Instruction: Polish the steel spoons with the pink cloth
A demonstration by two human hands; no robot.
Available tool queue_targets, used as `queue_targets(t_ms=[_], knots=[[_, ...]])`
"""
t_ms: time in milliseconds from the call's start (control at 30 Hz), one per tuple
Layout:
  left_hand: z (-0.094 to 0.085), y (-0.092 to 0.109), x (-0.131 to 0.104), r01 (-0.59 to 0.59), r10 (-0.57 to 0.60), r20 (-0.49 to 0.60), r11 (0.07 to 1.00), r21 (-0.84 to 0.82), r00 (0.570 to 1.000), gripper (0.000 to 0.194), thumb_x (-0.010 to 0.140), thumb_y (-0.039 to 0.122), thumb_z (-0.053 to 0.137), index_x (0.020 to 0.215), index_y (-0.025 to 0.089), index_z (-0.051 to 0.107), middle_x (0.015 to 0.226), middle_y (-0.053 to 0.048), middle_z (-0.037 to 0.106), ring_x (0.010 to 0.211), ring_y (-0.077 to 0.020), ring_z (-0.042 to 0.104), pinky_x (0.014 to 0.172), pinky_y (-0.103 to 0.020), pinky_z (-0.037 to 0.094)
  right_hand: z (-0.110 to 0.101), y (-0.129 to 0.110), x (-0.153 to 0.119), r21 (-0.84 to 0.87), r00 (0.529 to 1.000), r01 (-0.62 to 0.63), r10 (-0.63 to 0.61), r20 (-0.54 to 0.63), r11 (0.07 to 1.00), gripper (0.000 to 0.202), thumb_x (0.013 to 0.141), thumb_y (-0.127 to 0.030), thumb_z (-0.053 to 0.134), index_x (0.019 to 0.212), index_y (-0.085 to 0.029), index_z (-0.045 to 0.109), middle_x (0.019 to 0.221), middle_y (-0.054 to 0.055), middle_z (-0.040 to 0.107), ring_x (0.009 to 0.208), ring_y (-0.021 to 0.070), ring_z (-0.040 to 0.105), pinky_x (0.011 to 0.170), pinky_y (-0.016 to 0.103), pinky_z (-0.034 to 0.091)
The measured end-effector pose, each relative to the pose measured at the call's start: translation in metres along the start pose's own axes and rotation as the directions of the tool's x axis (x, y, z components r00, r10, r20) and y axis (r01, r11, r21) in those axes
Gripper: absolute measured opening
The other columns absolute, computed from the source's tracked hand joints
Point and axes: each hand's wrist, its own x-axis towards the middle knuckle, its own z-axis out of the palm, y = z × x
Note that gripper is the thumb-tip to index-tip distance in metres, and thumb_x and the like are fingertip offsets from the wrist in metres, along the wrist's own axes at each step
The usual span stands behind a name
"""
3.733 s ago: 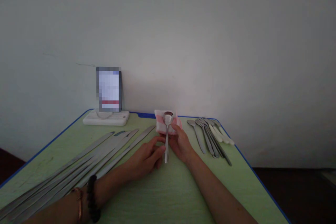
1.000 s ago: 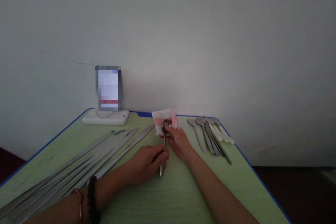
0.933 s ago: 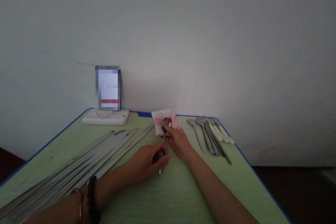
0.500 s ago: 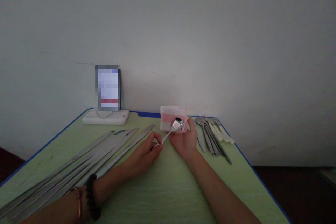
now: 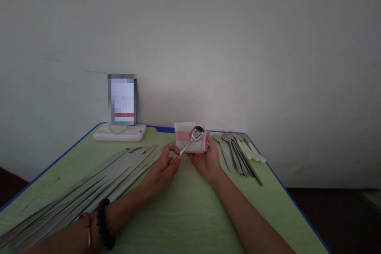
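Observation:
My left hand [image 5: 164, 170] pinches the handle of a shiny metal spoon [image 5: 197, 133], whose bowl points up and away to the right. Behind the bowl is a folded pink-and-white cloth [image 5: 182, 136], which my right hand [image 5: 207, 159] holds from below and from the right side, thumb up along its edge. The spoon's bowl lies over the face of the cloth; whether the two touch I cannot tell. Most of my right fingers are hidden under the cloth.
Several long table knives [image 5: 98, 184] lie fanned on the green table [image 5: 190, 214] at left. On the right are several spoons [image 5: 238, 154] and white-handled cutlery [image 5: 253, 152]. A blurred phone-like screen [image 5: 122, 99] stands by a white power strip [image 5: 119, 132] near the wall.
Both hands have shifted slightly left, carrying the spoon and the cloth. The bowl now sits higher over the cloth, and a spoon on the right is less covered by my right hand.

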Motion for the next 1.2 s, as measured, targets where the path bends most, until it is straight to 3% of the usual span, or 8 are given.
queue_targets(t_ms=[200,433,600,767,900,1033,1200], knots=[[0.000,0.003,-0.001,0.048,-0.049,0.014,0.993,0.111,0.999,0.016,0.086,0.036,0.040,0.093,0.022,0.037,0.052,0.012,0.030,0.043,-0.0066,0.027,0.040,-0.015,0.020,-0.001,0.003,0.007,0.041,0.964,0.192,-0.180,-0.195,0.981,0.008,0.071,-0.025,0.058,0.076,-0.019,0.061,0.071,-0.002,0.066,0.064,0.0114,0.058,0.065,0.023,0.049],[0.000,0.000,0.004,0.079,-0.086,-0.058,0.990,-0.117,0.995,0.020,0.084,0.041,0.043,0.092,0.023,0.036,0.047,0.014,0.026,0.033,-0.0044,0.023,0.032,-0.013,0.017,-0.002,0.005,0.006,-0.009,0.978,0.117,-0.117,-0.173,0.993,0.009,0.066,-0.014,0.057,0.073,-0.018,0.060,0.069,-0.002,0.065,0.063,0.0117,0.058,0.062,0.023,0.049],[0.001,0.009,0.005,0.117,-0.137,-0.090,0.974,-0.196,0.987,0.029,0.081,0.044,0.045,0.099,0.023,0.038,0.046,0.015,0.025,0.030,-0.0034,0.021,0.030,-0.012,0.018,-0.002,0.005,0.007,-0.021,0.993,0.055,-0.056,-0.099,0.998,0.010,0.067,-0.016,0.058,0.075,-0.017,0.062,0.072,-0.001,0.067,0.066,0.0131,0.059,0.065,0.025,0.049],[0.002,0.012,0.005,0.150,-0.159,-0.076,0.982,-0.114,0.984,0.037,0.080,0.046,0.044,0.105,0.019,0.041,0.044,0.014,0.033,0.030,-0.0041,0.023,0.030,-0.014,0.019,-0.007,0.008,0.006,-0.148,0.995,0.069,-0.079,-0.057,0.987,0.013,0.060,-0.012,0.063,0.073,-0.015,0.063,0.068,0.000,0.066,0.064,0.0127,0.058,0.065,0.024,0.048],[0.001,0.005,0.006,0.129,-0.131,-0.032,0.990,-0.059,0.991,0.034,0.080,0.048,0.043,0.095,0.017,0.048,0.046,0.012,0.032,0.035,-0.0048,0.026,0.034,-0.016,0.019,-0.009,0.009,0.004,-0.184,0.995,0.073,-0.085,-0.058,0.980,0.021,0.054,-0.007,0.059,0.073,-0.017,0.061,0.069,-0.001,0.066,0.060,0.0122,0.057,0.060,0.024,0.047],[-0.002,0.000,0.006,0.080,-0.085,0.039,0.991,0.107,0.996,0.035,0.084,0.047,0.039,0.086,0.016,0.055,0.049,0.009,0.031,0.040,-0.0063,0.027,0.038,-0.018,0.020,-0.009,0.006,0.003,-0.122,0.995,-0.001,-0.012,-0.103,0.993,0.015,0.056,-0.009,0.056,0.070,-0.016,0.058,0.065,0.000,0.065,0.055,0.0124,0.056,0.056,0.025,0.047],[-0.001,0.006,0.002,0.029,-0.038,0.021,0.940,0.340,0.999,0.036,0.087,0.042,0.034,0.082,0.016,0.059,0.051,0.006,0.038,0.045,-0.0100,0.035,0.044,-0.021,0.025,-0.006,0.002,0.005,0.018,0.992,-0.037,0.038,-0.123,0.999,0.012,0.063,-0.015,0.053,0.073,-0.015,0.060,0.067,0.002,0.068,0.058,0.0144,0.060,0.059,0.026,0.049]])
